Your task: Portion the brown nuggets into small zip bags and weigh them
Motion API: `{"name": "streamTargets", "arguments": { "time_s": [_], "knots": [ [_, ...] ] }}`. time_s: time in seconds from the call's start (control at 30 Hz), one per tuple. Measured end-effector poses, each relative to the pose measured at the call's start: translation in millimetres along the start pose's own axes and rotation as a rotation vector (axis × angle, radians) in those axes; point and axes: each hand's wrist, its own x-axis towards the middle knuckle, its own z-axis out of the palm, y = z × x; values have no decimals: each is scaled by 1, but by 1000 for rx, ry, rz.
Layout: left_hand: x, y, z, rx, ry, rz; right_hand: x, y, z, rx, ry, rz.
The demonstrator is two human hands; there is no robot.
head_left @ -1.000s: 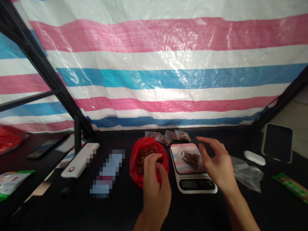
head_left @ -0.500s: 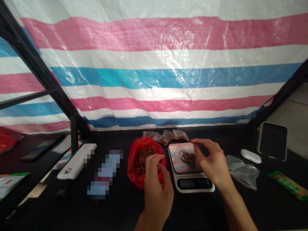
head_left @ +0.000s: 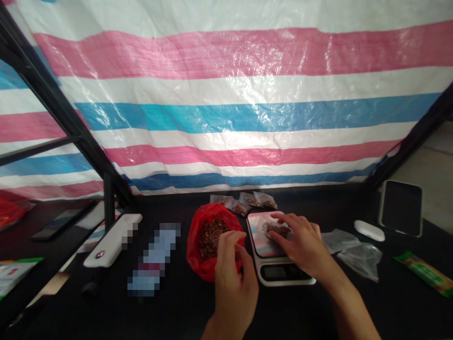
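Note:
A small clear plastic bag (head_left: 264, 226) with dried brown bits inside lies on the plate of a white kitchen scale (head_left: 255, 245). My right hand (head_left: 300, 241) is over the plate, thumb and fingers closed around the bag and partly hiding it. To the left stands a red plastic bag (head_left: 194, 255), its mouth spread wide, holding loose dried brown pieces (head_left: 212, 236). My left hand (head_left: 235, 278) hovers at the red bag's right front edge, fingers curved, thumb apart, nothing visible between them.
Several small filled bags (head_left: 239, 207) lie behind the scale. Flat clear bags (head_left: 361, 257), a white earbud case (head_left: 369, 231), a phone (head_left: 401, 208) and a green-wrapped snack (head_left: 424, 274) are on the right. A white device (head_left: 113, 241) lies left, near a black frame post (head_left: 109, 198).
My right hand has moved left from the scale's right edge onto the small plastic bag. My left hand has shifted slightly right and down.

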Motion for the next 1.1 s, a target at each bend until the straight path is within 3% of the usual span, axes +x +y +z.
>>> {"name": "streamTargets", "arguments": {
  "time_s": [0.17, 0.3, 0.37, 0.47, 0.57, 0.67, 0.77, 0.93, 1.1],
  "knots": [
    [-1, -3, 1, -64, -5, -114, 6, -6, 6, 136, 50, 46],
    [-2, -7, 4, -143, -4, -287, 6, -37, 6, 392, 167, -5],
    [0, -9, 6, -225, 15, -358, 2, -58, 6, 493, 119, -84],
    [5, -13, 5, -335, 99, -398, -5, -84, 9, 633, -58, -176],
    [11, -21, -2, -334, 182, -441, -7, -96, 15, 807, -109, -122],
    [15, -27, -8, -328, 154, -429, -5, -97, 22, 980, -103, 0],
    [17, -26, -11, -324, 159, -398, -2, -96, 23, 979, -99, 44],
    [19, -18, -10, -308, 204, -394, 1, -96, 14, 789, 60, -2],
    [22, -18, -11, -328, 171, -393, 1, -95, 11, 758, 53, -17]
  ]
}}
